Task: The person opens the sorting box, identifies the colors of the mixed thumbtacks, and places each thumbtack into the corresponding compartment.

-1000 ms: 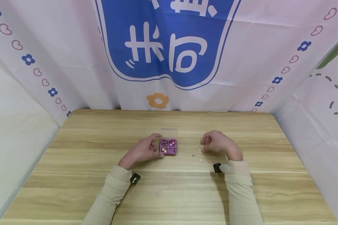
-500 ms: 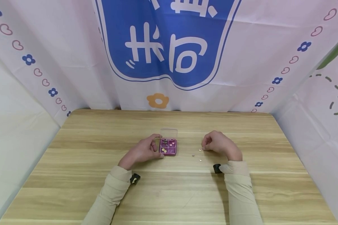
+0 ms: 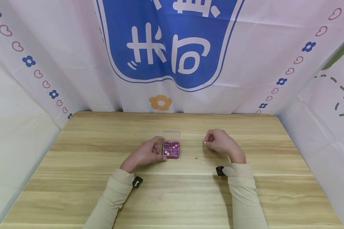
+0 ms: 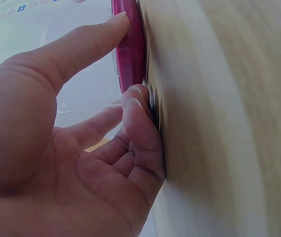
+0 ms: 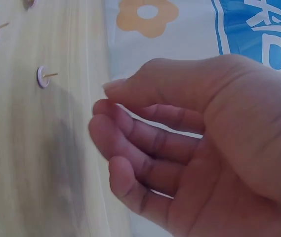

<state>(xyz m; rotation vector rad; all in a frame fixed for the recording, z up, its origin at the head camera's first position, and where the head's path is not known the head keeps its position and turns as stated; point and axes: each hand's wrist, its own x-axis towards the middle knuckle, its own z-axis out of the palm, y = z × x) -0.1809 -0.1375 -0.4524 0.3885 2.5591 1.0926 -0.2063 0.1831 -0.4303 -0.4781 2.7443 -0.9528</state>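
Note:
A small purple compartment box lies with its clear lid raised at the back. Dark green pieces, pink ones and yellow ones occupy three of its compartments; the front right one shows bare purple. My left hand holds the box from the left, thumb at the near edge and index finger at the far corner. Over the table to the right, my right hand pinches a tiny pale thumbtack at its fingertips; the right wrist view hides it behind the fingers. Pale thumbtacks lie nearby, pins up.
Three loose thumbtacks lie on the wooden table between box and right hand. A white printed curtain hangs along the back edge. Dark wrist straps show at both cuffs.
My right hand has lifted slightly away from the loose thumbtacks, toward the back, and a pale speck now shows at its fingertips. My left hand and the box have stayed put.

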